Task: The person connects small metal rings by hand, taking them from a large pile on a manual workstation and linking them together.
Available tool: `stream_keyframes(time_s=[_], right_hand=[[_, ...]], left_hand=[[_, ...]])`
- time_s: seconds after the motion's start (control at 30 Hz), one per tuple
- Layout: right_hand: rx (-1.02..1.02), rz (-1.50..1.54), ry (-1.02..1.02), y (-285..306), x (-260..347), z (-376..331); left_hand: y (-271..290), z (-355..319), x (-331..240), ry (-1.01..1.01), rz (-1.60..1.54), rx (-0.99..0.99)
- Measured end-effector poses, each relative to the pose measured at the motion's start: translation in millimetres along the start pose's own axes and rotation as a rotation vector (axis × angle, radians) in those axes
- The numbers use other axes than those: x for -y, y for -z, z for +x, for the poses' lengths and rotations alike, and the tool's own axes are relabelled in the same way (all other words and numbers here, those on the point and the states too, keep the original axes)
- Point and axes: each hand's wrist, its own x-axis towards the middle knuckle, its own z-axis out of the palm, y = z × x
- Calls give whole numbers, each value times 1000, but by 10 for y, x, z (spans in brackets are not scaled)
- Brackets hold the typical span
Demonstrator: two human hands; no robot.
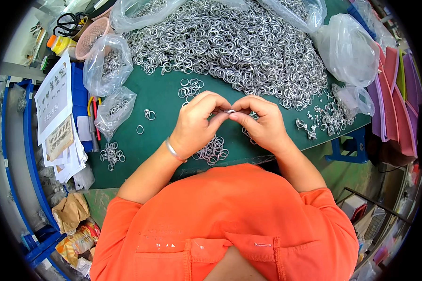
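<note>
Between my fingertips, over the middle of the table, is a small silver metal ring (229, 111), mostly covered by the fingers. My left hand (195, 122) pinches it from one side with thumb and forefinger, and my right hand (262, 122) pinches the other side. Just below my left hand lies a loose cluster of silver rings (212, 151). Another little group of rings (191, 88) sits beyond that hand, and a few more are partly hidden behind the right hand. A large heap of silver rings (234, 42) spreads over the far side of the green tabletop (150, 145).
At left are plastic bags of rings (115, 110), a pink basket (93, 38), black scissors (66, 24), and printed sheets (55, 100). Small metal pieces (330, 117) lie at right, near a plastic bag (349, 49) and pink and purple bins (394, 89). A blue stool (349, 149) stands below.
</note>
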Motion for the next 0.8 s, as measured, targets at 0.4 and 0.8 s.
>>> stream_keyframes(time_s=[0.4, 0.8], right_hand=[[-8, 317, -273, 277, -50, -92], [79, -438, 45, 259, -152, 52]], left_hand=[[95, -148, 374, 55, 531, 171], [135, -96, 219, 251, 220, 122]])
